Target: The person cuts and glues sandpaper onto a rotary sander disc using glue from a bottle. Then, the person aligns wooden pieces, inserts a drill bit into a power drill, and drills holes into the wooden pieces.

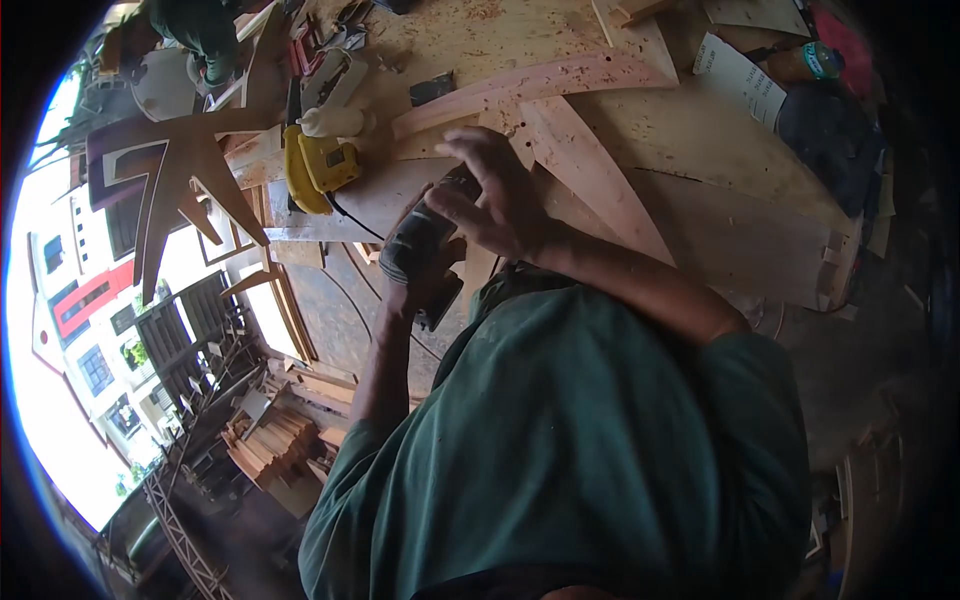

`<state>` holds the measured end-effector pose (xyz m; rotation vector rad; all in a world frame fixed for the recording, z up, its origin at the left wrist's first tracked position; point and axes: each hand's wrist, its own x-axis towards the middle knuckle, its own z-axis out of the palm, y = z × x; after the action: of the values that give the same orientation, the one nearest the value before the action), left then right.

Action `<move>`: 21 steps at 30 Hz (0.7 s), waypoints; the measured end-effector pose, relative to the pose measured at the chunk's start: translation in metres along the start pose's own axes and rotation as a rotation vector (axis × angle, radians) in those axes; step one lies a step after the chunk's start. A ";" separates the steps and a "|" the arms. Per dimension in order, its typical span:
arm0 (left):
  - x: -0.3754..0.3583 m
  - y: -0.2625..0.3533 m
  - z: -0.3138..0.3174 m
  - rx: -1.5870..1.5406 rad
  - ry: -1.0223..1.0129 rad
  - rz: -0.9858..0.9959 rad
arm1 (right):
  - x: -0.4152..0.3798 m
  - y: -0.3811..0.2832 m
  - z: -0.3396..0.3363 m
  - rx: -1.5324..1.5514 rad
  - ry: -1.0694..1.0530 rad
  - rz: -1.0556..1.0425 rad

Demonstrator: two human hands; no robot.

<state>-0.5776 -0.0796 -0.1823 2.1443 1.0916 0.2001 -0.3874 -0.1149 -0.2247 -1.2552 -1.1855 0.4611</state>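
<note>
A dark hand-held power tool [408, 246] with a ribbed body is gripped in my left hand [408, 285], close to my waist at the bench's near edge. A flat black part of it shows just below the hand. My right hand [500, 195] is beside the tool's upper end, its fingers apart and the thumb stretched toward it. Beyond the hands lies a curved wooden piece [520, 88], with a second curved plank [590, 165] meeting it at an angle. Sawdust is scattered over both.
A yellow power tool [310, 170] with a black cord lies left on the bench [480, 30]. Cut wooden frame parts [190, 165] stand farther left. A paper sheet [740, 80] and bottle [808, 62] are at back right. Stacked wood [272, 440] lies below left. Another person's sleeve [195, 25] shows top left.
</note>
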 end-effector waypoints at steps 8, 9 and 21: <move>0.042 0.021 -0.026 -0.138 -0.097 0.060 | 0.037 -0.003 0.019 0.045 -0.290 -0.121; 0.047 0.022 -0.029 -0.127 -0.121 0.052 | 0.039 0.000 0.019 0.043 -0.282 -0.146; 0.108 0.026 -0.067 0.037 -0.394 -0.164 | 0.066 0.013 0.003 -0.110 -0.077 -0.186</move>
<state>-0.5213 0.0272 -0.1351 1.9996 1.0333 -0.3083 -0.3608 -0.0553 -0.2086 -1.2154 -1.3942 0.3129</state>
